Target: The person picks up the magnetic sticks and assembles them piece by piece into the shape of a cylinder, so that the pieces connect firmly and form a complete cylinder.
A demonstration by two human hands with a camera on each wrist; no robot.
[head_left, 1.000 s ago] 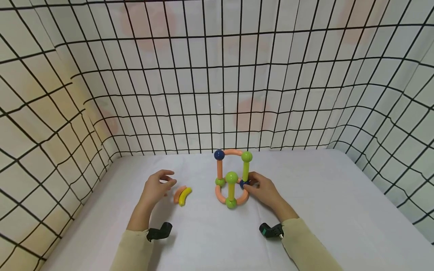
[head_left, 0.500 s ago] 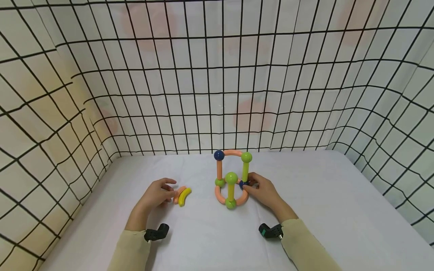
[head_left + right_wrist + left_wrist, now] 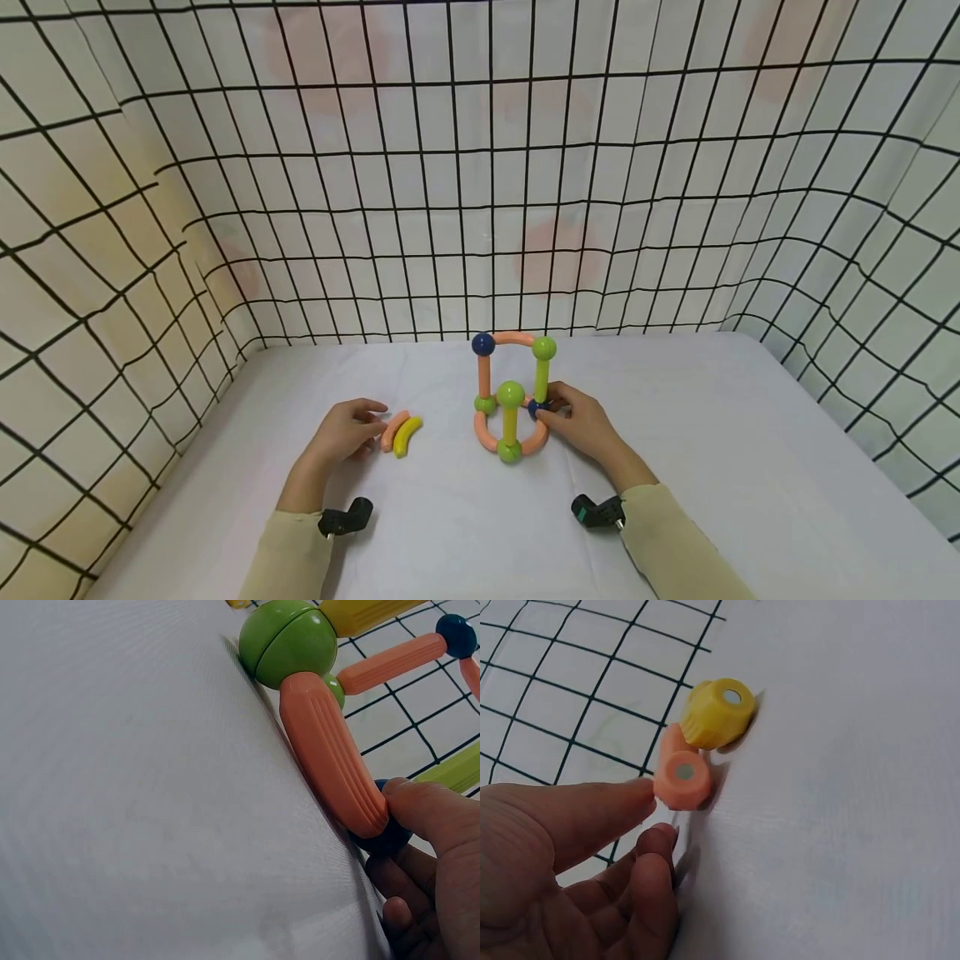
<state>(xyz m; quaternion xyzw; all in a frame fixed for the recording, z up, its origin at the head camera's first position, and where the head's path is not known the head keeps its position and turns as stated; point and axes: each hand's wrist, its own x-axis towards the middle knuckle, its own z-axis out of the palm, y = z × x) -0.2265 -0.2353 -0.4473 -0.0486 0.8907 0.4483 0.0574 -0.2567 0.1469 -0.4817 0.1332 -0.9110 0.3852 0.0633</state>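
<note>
A magnetic stick-and-ball frame stands mid-table, with green balls (image 3: 511,394), a dark blue ball (image 3: 483,344) on top, upright sticks (image 3: 510,427) and curved orange sticks (image 3: 330,754). My right hand (image 3: 581,421) pinches the dark blue ball (image 3: 384,840) at the base's right corner between thumb and fingers. To the left, a curved orange stick (image 3: 393,431) and a curved yellow stick (image 3: 407,437) lie side by side. My left hand (image 3: 347,429) is beside the orange one, its thumb tip (image 3: 641,796) touching or almost touching it; the fingers are loosely bent and do not wrap it.
A white cloth covers the table (image 3: 465,525). Behind and on both sides rise white walls with a black grid (image 3: 420,208). Each wrist carries a small black camera, the left one (image 3: 347,517) and the right one (image 3: 597,511), both low over the cloth.
My left hand has come down and settled next to the orange stick, which now shows more fully than half a second ago. The right hand keeps its hold on the blue ball.
</note>
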